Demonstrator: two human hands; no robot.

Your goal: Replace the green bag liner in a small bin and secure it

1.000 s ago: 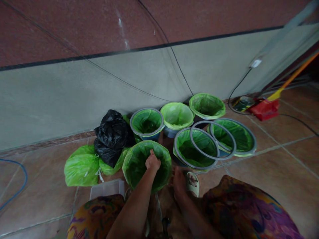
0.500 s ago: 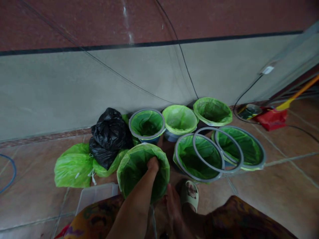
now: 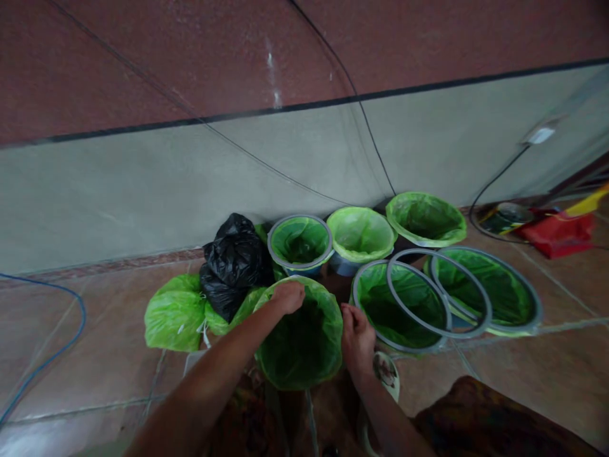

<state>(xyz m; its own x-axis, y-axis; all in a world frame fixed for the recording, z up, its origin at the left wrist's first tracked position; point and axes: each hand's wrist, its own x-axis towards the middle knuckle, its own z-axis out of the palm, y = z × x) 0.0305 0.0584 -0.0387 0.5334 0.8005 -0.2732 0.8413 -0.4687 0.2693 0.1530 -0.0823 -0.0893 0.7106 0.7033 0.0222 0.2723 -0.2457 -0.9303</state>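
Between my feet stands a bin whose green bin liner [image 3: 304, 343] is folded out over its rim. My left hand [image 3: 289, 298] reaches across the opening and is closed on the liner at the far left rim. At the right side of the same rim, my right hand [image 3: 358, 336] has its fingers pinched together on the liner's edge. A lined bin with a grey ring [image 3: 301, 242] on it stands just behind. To the right, a loose grey ring [image 3: 392, 289] lies slanted across two other lined bins.
A black garbage bag [image 3: 235, 260] and a tied green bag [image 3: 174, 314] sit at the left. Lined bins [image 3: 361, 235] stand along the wall. A red dustpan [image 3: 561, 235] lies far right. A blue hose [image 3: 80, 317] curves over the tiles at left.
My left hand has come up from inside the bin to its far left rim. My right hand has risen from below to the right rim. The view has shifted left.
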